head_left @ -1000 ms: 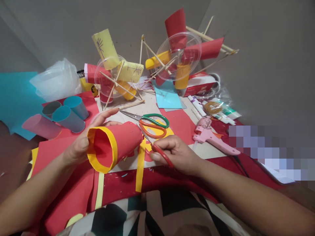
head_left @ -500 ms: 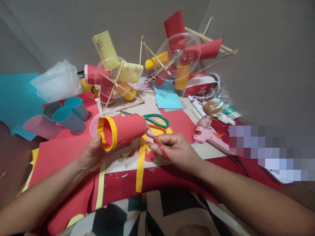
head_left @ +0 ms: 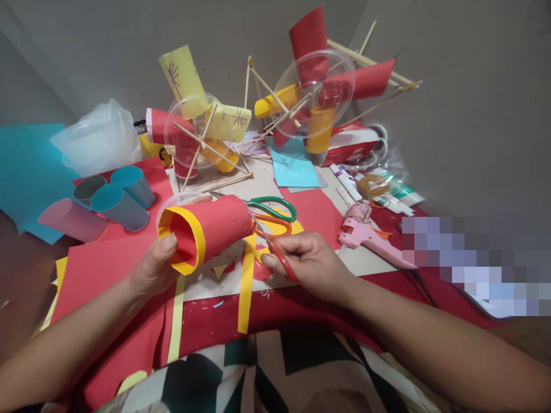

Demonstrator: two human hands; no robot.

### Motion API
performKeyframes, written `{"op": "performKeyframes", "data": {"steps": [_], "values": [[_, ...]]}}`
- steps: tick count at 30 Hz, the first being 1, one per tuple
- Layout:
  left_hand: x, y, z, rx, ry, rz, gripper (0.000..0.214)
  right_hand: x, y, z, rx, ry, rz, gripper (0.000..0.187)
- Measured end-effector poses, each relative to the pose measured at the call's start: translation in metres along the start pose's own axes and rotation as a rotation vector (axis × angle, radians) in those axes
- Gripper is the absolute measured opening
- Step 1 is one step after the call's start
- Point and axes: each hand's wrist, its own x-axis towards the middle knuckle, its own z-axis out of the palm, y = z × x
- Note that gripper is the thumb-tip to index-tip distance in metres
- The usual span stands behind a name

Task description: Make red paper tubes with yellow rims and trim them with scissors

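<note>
My left hand (head_left: pixel 161 261) is closed on a red paper tube (head_left: pixel 224 221), thumb at its near rim. A yellow paper band (head_left: pixel 198 244) runs round that open end, which faces left and toward me. In my right hand (head_left: pixel 312 261) are red-handled scissors (head_left: pixel 282 261), their blades at the tube's far right end, where the red edge looks ragged. Behind that end lie a green-handled pair of scissors (head_left: pixel 273 207) and an orange handle (head_left: pixel 279 226). A yellow paper strip (head_left: pixel 246 292) hangs over the table's front edge below.
Two wheel-like models of sticks, clear lids and paper tubes, a left model (head_left: pixel 193 129) and a right model (head_left: pixel 316 94), stand at the back. Blue paper tubes (head_left: pixel 123 207) and a pink tube (head_left: pixel 71 221) are left. A pink glue gun (head_left: pixel 370 244) and markers (head_left: pixel 344 180) lie right.
The tube's banded end has tipped down toward me, so more of its inside shows. My left thumb now lies over the rim. The scissors stay at the far end, almost unmoved.
</note>
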Motion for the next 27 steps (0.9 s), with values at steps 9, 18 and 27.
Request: {"op": "performKeyframes", "data": {"steps": [9,18,27], "values": [[0.001,0.009,0.003,-0.018,-0.003,0.002,0.079,-0.001,-0.004,-0.001,0.005,-0.027,0.009,0.069],[0.004,0.016,0.009,0.024,0.044,0.045,0.089,0.0,-0.001,-0.004,-0.03,-0.074,0.009,0.069],[0.0,0.013,0.003,0.036,-0.05,-0.012,0.086,0.0,-0.008,-0.002,-0.009,-0.081,0.036,0.07]]}}
